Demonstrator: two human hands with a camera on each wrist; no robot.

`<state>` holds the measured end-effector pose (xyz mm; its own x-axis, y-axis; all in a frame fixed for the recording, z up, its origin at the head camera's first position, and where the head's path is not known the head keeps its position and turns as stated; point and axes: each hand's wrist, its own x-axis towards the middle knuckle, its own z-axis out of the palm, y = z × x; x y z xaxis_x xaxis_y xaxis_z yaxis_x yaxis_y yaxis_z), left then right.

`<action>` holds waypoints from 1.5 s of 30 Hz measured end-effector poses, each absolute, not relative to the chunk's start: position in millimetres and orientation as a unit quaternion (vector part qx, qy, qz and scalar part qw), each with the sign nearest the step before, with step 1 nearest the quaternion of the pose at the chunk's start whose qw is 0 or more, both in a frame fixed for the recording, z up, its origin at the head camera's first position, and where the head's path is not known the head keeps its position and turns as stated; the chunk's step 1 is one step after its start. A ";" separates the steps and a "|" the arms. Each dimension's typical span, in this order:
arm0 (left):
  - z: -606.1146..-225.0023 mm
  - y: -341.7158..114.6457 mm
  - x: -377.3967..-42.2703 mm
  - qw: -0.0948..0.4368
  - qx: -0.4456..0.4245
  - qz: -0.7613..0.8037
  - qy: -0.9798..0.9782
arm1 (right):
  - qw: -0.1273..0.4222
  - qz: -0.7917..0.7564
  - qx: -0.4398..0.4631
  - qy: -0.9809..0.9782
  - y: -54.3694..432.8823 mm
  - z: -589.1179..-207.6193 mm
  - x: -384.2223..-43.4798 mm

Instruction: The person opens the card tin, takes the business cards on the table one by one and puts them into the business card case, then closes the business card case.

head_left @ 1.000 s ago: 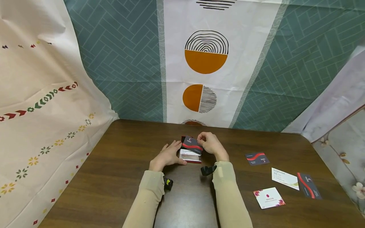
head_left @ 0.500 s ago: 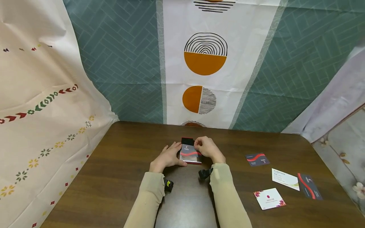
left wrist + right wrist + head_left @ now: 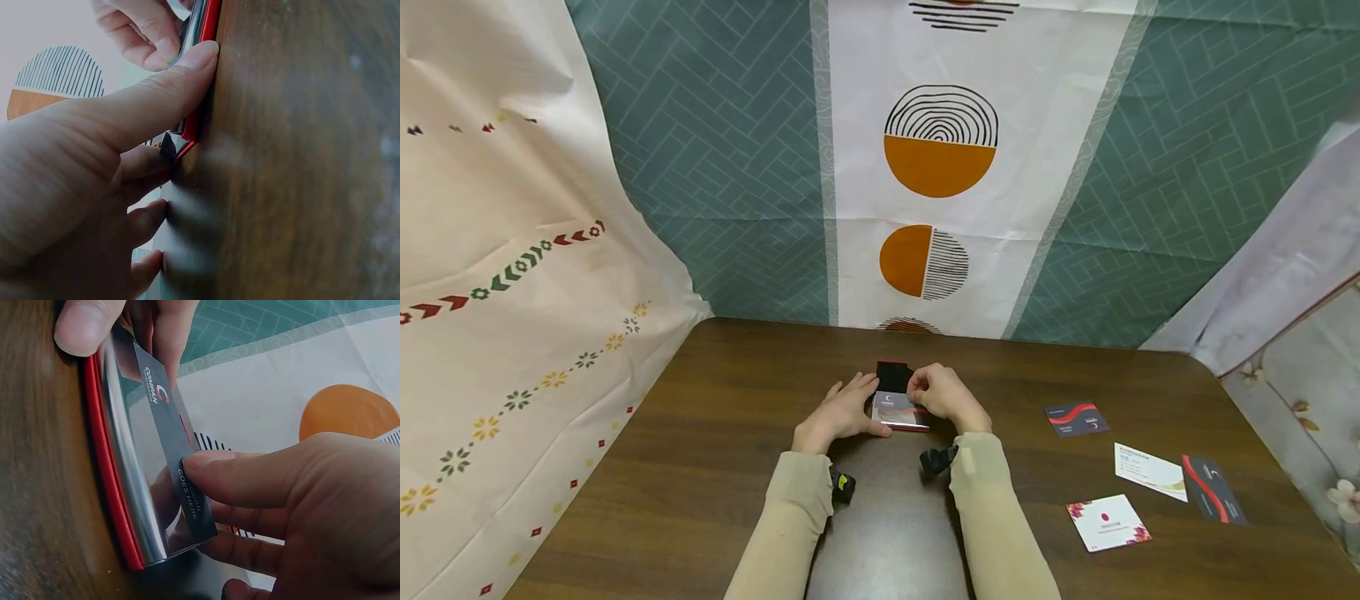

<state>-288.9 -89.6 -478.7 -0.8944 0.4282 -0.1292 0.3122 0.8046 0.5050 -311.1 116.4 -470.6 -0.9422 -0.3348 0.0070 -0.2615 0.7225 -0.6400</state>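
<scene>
An open business card case [image 3: 892, 375] lies on the table with its black-lined lid folded back; its near half is shiny metal with a red edge [image 3: 111, 475]. My left hand [image 3: 837, 412] grips the case from the left, thumb on the near edge and fingertips by the far-left side. With my right hand [image 3: 947, 396] I pinch a dark grey business card [image 3: 164, 412] with a red stripe, thumb on its printed face. The card's lower part sits inside the case, overlapped by the metal front in the right wrist view. Its upper strip stands out.
To the right lie loose cards: a dark one [image 3: 1077, 418], a white one with green [image 3: 1148, 472], a white one with a floral border [image 3: 1108, 523], and another dark one [image 3: 1213, 490]. A patterned cloth [image 3: 917, 167] hangs behind the brown table [image 3: 662, 467].
The dark card, first tilted above the case, has been straightened and slid down toward me into it. My right hand moved nearer and slightly left; my left hand stayed on the case.
</scene>
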 end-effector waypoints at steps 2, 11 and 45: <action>-478.2 -89.8 -288.6 0.119 0.196 0.242 0.943 | 0.060 -0.338 -0.159 0.926 115.5 -471.2 -310.5; -475.9 -90.7 -289.4 0.116 0.199 0.240 0.943 | 0.070 -0.343 -0.136 0.927 112.0 -469.5 -308.5; -479.0 -88.0 -287.1 0.113 0.198 0.249 0.941 | 0.032 -0.377 0.032 0.925 225.3 -434.6 -271.5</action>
<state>-287.1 -88.0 -479.0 -0.8959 0.4292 -0.1142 0.3167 0.7976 0.5133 -271.5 225.3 -434.6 -0.9959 0.0354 -0.0829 0.0833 0.7140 -0.6951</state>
